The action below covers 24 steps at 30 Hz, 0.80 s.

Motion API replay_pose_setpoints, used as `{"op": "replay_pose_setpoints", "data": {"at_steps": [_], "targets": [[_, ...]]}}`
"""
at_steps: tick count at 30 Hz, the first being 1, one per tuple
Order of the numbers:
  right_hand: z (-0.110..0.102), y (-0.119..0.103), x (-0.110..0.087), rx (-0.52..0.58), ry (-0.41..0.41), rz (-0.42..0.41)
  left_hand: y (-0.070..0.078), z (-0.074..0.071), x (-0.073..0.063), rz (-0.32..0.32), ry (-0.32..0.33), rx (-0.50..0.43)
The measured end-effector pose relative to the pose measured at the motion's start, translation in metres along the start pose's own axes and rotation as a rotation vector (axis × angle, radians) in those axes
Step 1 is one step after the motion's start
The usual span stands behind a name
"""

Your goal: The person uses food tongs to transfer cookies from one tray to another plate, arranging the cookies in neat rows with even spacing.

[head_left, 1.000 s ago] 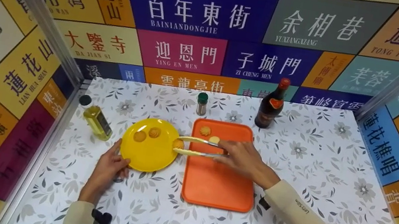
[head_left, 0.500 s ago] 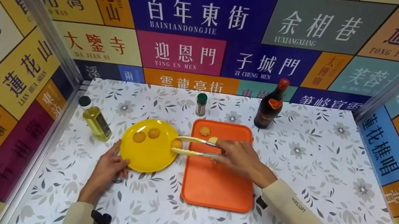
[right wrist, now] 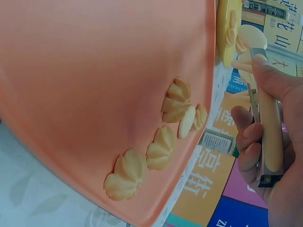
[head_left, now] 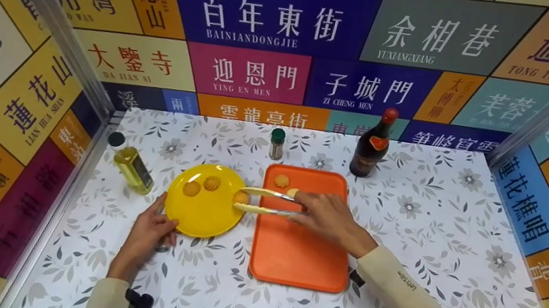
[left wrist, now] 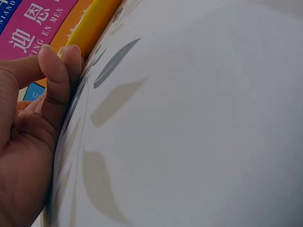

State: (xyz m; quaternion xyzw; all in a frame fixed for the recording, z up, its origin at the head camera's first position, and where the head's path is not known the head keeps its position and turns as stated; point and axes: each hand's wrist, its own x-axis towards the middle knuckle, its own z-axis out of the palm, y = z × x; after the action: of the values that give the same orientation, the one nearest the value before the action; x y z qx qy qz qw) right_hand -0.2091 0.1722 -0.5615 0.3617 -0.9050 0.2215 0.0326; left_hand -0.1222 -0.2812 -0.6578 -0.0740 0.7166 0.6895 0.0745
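Head view: my right hand (head_left: 325, 216) grips the tongs (head_left: 264, 210), whose tips stand either side of a cookie (head_left: 241, 197) at the right part of the yellow plate (head_left: 204, 215); I cannot tell whether this cookie touches the plate. Two other cookies (head_left: 212, 183) lie on the plate's upper half. My left hand (head_left: 153, 227) holds the plate by its lower-left rim, thumb on the edge. The orange tray (head_left: 298, 260) lies just right of the plate, under the tongs and my right hand. Oil bottle (head_left: 133, 168) left of the plate; green-capped jar (head_left: 277, 144) and dark bottle (head_left: 371, 147) beyond the tray. All stand on the patterned table (head_left: 205, 288). Left wrist view: my fingers are bent at the plate's yellow edge, close against the table. Right wrist view: thumb and curled fingers clasp the tongs' handle; several tray cookies (right wrist: 161, 147) sit near one corner, some touching.
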Motion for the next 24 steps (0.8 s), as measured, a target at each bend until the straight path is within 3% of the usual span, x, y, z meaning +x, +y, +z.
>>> {"op": "replay_pose_setpoints", "data": {"at_steps": [17,24], "targets": [[0.0065,0.0021,0.0046,0.032,-0.039,0.022,-0.0004,-0.0006,0.0023,-0.037,0.002,0.004],[0.0093,0.0038,0.0062,0.06,-0.053,0.02,0.0002,-0.0006,0.0002,-0.019,0.007,0.01]]}}
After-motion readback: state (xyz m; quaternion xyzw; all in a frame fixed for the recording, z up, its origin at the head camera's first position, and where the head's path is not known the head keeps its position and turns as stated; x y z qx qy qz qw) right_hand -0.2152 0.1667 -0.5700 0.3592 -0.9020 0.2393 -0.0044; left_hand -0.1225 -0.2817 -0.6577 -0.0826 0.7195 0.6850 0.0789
